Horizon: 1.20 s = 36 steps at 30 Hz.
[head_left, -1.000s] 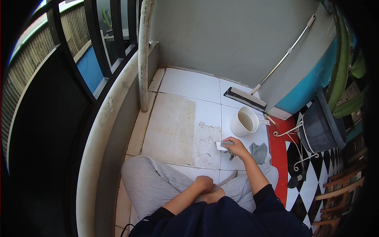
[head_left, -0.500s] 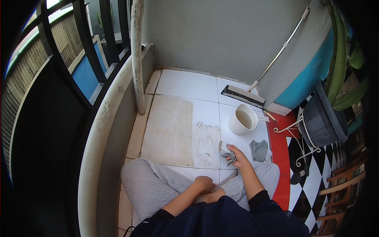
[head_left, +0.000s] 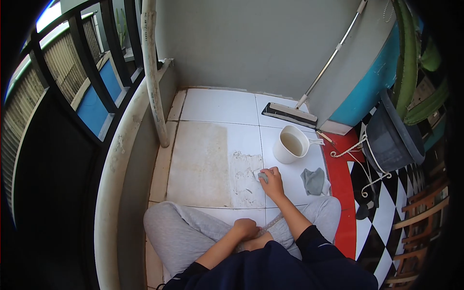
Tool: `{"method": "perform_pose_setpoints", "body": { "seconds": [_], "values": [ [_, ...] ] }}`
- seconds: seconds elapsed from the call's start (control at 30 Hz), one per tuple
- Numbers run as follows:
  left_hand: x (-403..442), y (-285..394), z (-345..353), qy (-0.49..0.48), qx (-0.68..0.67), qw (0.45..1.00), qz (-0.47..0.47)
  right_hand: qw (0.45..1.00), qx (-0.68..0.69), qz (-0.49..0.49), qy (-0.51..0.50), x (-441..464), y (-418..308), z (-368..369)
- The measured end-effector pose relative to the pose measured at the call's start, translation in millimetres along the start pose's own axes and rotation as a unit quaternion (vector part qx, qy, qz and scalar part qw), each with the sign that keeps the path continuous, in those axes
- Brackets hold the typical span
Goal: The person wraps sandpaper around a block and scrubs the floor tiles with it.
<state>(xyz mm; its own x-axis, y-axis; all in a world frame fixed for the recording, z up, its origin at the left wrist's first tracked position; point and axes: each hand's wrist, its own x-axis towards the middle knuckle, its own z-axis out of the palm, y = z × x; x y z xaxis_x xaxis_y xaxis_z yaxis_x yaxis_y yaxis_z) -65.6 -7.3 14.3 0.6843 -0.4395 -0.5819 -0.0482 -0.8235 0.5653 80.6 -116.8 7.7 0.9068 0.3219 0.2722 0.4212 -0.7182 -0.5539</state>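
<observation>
My right hand (head_left: 273,183) is closed around a small grey cloth (head_left: 263,177) with a whitish piece at its edge, pressed to a floor tile streaked with dark smears (head_left: 245,164). Left of the smears, the same tile carries a brownish film (head_left: 198,162). My left hand (head_left: 246,228) rests closed by my crossed legs; whether its fingers hold anything is hidden. A white dipper (head_left: 285,151) of cloudy water stands beyond my right hand. To the right lies a crumpled grey cloth (head_left: 313,181).
A floor squeegee (head_left: 290,114) leans in the back corner. A white pipe (head_left: 153,82) and a low wall with black railings stand on the left. On the right are a small tool (head_left: 325,137), a potted cactus (head_left: 394,130) on a metal stand and wooden furniture (head_left: 420,217).
My right hand lifted the grey cloth and turned it over, then put it back down on the smeared tile, farther left. The view has shifted slightly. My left hand stayed by my legs.
</observation>
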Motion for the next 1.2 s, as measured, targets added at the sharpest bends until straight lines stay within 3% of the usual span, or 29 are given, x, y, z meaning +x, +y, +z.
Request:
{"method": "perform_pose_setpoints", "body": {
  "seconds": [0.13,0.47,0.77,1.2],
  "values": [
    [3.1,-1.8,1.7,0.016,-0.006,1.000,0.006,0.997,-0.067,-0.031,-0.032,8.0,-8.5,2.9],
    [-2.0,4.6,-3.7,-0.006,0.013,1.000,-0.006,0.980,-0.170,0.028,-0.102,6.2,-13.5,1.4],
    [0.1,2.8,0.2,0.006,0.015,1.000,-0.009,0.969,-0.186,0.070,-0.147,0.9,-14.5,-6.5],
    [-0.9,2.8,0.4,0.004,0.013,1.000,-0.008,0.970,-0.198,0.045,-0.131,-13.8,-10.8,-2.5]
  ]
}}
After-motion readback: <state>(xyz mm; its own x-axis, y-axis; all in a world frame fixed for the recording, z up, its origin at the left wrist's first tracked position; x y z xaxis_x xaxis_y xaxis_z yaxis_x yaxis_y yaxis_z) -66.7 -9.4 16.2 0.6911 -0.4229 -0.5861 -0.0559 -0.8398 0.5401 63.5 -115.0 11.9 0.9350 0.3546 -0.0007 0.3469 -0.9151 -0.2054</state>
